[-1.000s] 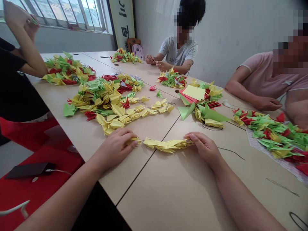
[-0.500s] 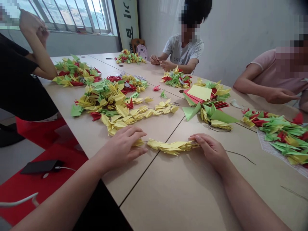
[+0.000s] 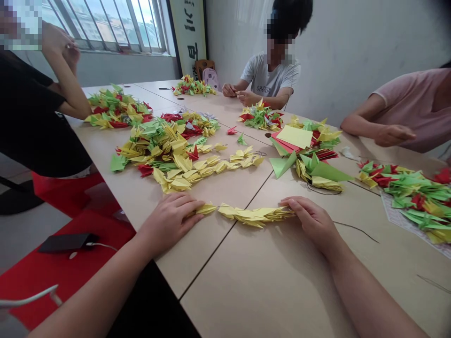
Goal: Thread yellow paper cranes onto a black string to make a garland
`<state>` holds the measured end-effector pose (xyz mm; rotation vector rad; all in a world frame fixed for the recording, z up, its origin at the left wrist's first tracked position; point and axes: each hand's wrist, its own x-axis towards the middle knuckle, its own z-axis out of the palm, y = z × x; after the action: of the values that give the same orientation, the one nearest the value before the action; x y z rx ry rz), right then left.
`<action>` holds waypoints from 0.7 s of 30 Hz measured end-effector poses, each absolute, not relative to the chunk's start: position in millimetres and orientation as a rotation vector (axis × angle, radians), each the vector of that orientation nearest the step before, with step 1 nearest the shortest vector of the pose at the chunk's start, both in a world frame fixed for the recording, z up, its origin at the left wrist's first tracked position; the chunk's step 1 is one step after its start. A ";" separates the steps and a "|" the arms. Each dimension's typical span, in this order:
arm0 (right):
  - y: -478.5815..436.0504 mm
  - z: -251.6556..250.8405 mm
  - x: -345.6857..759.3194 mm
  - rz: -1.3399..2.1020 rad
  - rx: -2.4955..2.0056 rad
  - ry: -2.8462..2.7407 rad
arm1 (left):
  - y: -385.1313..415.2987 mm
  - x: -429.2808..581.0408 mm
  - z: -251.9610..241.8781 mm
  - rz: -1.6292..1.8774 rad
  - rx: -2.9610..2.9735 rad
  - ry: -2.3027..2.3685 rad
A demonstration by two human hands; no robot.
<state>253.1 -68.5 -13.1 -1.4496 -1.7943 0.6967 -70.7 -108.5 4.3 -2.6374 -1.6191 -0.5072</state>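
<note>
A short string of yellow folded paper cranes [image 3: 252, 215] lies across the seam of the beige table [image 3: 268, 286]. My left hand [image 3: 169, 220] rests on its left end, fingers curled over the first yellow piece. My right hand [image 3: 312, 220] pinches the right end, where a thin dark wire [image 3: 355, 228] trails out to the right. A longer yellow crane string [image 3: 211, 165] lies just beyond, running into a big mixed pile [image 3: 162, 141].
Piles of red, green and yellow cranes cover the table: far left [image 3: 112, 105], right [image 3: 416, 192], centre with flat paper sheets [image 3: 306, 145]. Three other people sit around the table. A phone with cable [image 3: 66, 241] lies on a red surface at the left.
My left hand's fingers spread out over the string's end half a second ago and have curled back onto it. The view has shifted slightly; my right hand stays put.
</note>
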 end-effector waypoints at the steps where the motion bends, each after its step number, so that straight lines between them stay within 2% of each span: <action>1: -68.7 -13.1 253.4 0.694 -1.448 -1.799 | -105.6 -68.9 6.1 -0.478 -2.654 -1.599; 5: -68.8 -13.4 254.6 0.697 -1.450 -1.810 | -99.4 -66.2 14.1 -0.411 -2.670 -1.591; 15: -68.5 -13.4 252.9 0.695 -1.479 -1.735 | -121.2 -74.8 8.2 -0.628 -2.514 -1.789; 21: -69.6 -13.1 252.8 0.698 -1.509 -1.719 | -111.9 -81.4 10.5 -0.463 -2.626 -1.778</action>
<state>252.8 -69.6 -13.1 -1.5091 -1.7193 0.6982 -81.4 -111.9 10.5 -2.6261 -1.7776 -0.4626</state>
